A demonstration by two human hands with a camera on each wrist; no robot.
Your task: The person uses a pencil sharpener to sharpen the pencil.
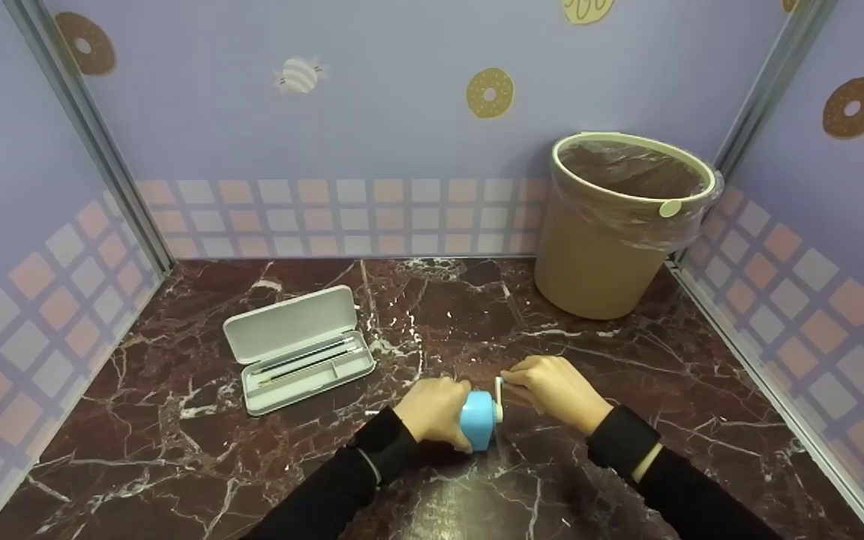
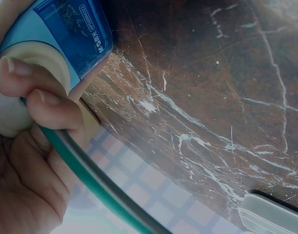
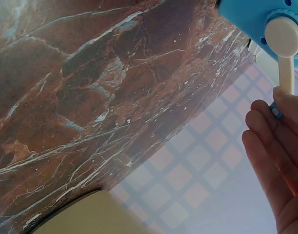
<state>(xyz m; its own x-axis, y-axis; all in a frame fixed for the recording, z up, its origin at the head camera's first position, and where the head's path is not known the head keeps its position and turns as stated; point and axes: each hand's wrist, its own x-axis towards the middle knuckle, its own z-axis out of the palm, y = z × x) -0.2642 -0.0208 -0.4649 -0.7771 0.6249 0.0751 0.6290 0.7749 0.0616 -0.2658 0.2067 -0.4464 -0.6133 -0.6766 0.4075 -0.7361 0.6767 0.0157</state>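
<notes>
I had the left hand (image 1: 432, 411) wrapped round the blue sharpener (image 1: 479, 421) from its left, fingers curled and wrist angled inward. The right hand (image 1: 558, 391) reached in from the sharpener's right, forearm slanting toward it, thumb and finger pinching the end of the cream crank (image 1: 499, 399). The sharpener itself rested on the marble tabletop (image 1: 462, 495) between both hands.

My left wrist feed gave me what the head view mostly hid behind the hand: a green-and-dark striped pencil (image 2: 107, 181) running up to the sharpener's cream collar (image 2: 44, 51), two fingertips hooked over it, beside a see-through blue drawer (image 2: 85, 39) with white lettering. The right wrist feed showed the small blue knob (image 3: 275, 111) caught in the pinch, other fingers extended. Only the head view took in all of the open pencil case (image 1: 293, 328), beyond the sharpener and left, two pencils (image 1: 304, 357) inside, and the lined bin (image 1: 597, 262), beyond and right.
</notes>
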